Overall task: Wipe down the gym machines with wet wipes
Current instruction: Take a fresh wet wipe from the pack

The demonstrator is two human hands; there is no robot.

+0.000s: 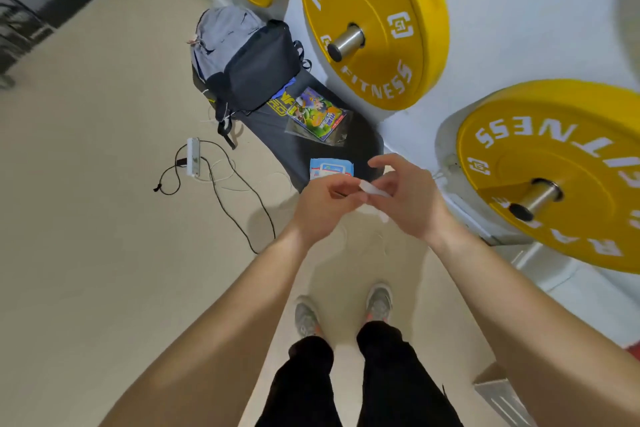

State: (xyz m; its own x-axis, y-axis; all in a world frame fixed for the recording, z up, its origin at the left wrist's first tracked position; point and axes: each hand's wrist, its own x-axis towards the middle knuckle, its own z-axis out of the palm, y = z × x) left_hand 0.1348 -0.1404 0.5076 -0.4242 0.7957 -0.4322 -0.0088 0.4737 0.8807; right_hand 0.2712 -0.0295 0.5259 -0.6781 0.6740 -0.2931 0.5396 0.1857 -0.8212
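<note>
The left hand [325, 208] and the right hand [412, 198] are brought together in front of the body, and a folded white wet wipe [375, 191] is pinched between their curled fingers; part of the wipe is hidden behind the right hand's fingers. The blue wet wipe pack [330, 168] is seen lying on the near end of a dark mat [360, 146] on the floor, just beyond the hands. Further along the mat a colourful packet [318, 114] and a grey and black backpack [249, 66] are lying. To the right, yellow bumper plates [370, 21] are hung on steel pegs of a white machine, the nearest plate [554, 177] being beside the right hand.

The step in hand is judged to be the unfolding of the wipe. It is best done if opposite edges are gripped and drawn apart gently, so that the damp sheet is opened flat without being torn. A full, flat sheet should then be spread across the palm before the nearest plate and peg are wiped.
</note>
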